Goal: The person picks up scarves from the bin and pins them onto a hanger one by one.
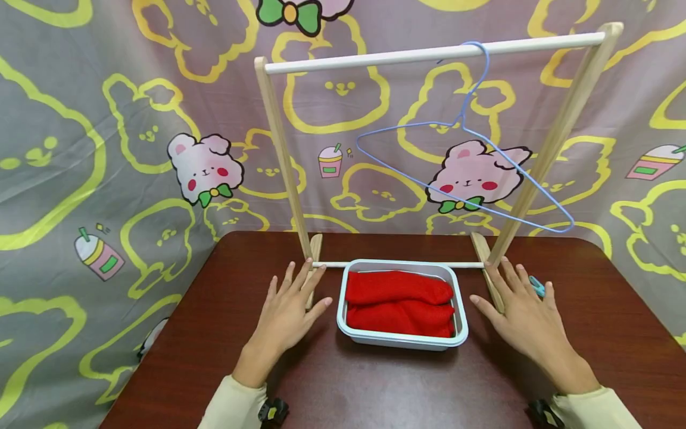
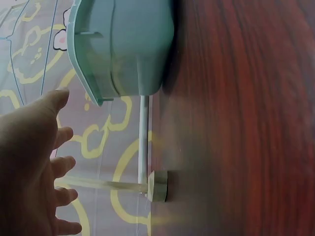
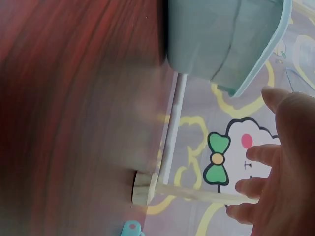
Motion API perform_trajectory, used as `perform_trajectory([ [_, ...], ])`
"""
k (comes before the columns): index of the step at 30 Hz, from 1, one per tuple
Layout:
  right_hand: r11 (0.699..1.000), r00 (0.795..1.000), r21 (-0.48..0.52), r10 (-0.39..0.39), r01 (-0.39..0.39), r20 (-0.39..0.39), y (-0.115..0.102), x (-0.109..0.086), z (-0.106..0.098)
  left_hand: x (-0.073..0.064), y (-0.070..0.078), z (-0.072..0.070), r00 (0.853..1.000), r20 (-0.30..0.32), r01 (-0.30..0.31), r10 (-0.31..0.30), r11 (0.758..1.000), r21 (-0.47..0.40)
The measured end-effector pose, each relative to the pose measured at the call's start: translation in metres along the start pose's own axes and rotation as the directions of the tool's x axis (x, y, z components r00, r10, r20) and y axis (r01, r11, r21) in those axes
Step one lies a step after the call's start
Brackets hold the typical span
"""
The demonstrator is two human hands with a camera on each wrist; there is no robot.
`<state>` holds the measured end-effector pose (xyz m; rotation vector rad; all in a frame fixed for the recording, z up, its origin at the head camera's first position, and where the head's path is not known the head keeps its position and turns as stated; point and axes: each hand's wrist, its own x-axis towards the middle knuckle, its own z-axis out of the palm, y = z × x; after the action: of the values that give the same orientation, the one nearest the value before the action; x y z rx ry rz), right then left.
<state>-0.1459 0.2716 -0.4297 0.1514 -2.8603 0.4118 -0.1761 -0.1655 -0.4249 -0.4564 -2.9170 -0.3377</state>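
A light grey-blue plastic bin [image 1: 402, 341] stands on the table with folded red cloth [image 1: 399, 298] inside, lying in two rolls side by side. To its left is my left hand [image 1: 286, 319], fingers spread and holding nothing. My right hand [image 1: 527, 325] is spread the same way on the bin's other side, a small gap from the rim. Both wrist views show the bin's side wall [image 2: 133, 44] beyond the thumb. Close past the right fingers lies a small light-blue clip [image 1: 536, 286], partly covered by them in the head view.
Behind the bin stands a wooden rack with a white top rail [image 1: 375, 58] and a lower bar [image 3: 173, 123]. From the top rail hangs a blue wire hanger [image 1: 407, 170]. A patterned curtain [image 1: 155, 119] closes off the back and sides of the dark brown table [image 1: 375, 387].
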Motion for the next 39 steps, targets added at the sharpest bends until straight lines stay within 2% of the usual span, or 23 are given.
perform_trajectory([
  [6,0.999,0.999,0.017,-0.033,0.033,0.003,-0.01,-0.001,0.0,0.007,0.009,-0.002,0.998,-0.032,-0.053,0.052,0.998,-0.025],
  [12,0.995,0.997,0.09,-0.047,0.042,0.057,-0.022,-0.003,0.0,0.017,0.022,-0.007,0.991,-0.032,-0.13,0.128,0.988,-0.077],
  [18,0.993,0.994,0.108,-0.062,0.052,0.09,-0.033,-0.007,0.0,0.029,0.033,-0.008,0.97,-0.043,-0.242,0.239,0.964,-0.106],
  [24,0.988,0.991,0.14,-0.08,0.066,0.103,-0.041,-0.013,0.003,0.038,0.039,-0.007,0.95,-0.05,-0.313,0.309,0.943,-0.117],
  [32,0.982,0.99,0.178,-0.086,0.065,0.113,-0.045,-0.019,0.009,0.046,0.043,-0.001,0.935,-0.025,-0.353,0.354,0.919,-0.175],
  [36,0.977,0.99,0.193,-0.109,0.089,0.093,-0.045,-0.021,0.011,0.051,0.045,0.002,0.921,-0.029,-0.388,0.39,0.902,-0.191],
  [39,0.974,0.988,0.206,-0.119,0.098,0.095,-0.046,-0.023,0.013,0.053,0.048,0.004,0.911,-0.01,-0.405,0.412,0.89,-0.207],
])
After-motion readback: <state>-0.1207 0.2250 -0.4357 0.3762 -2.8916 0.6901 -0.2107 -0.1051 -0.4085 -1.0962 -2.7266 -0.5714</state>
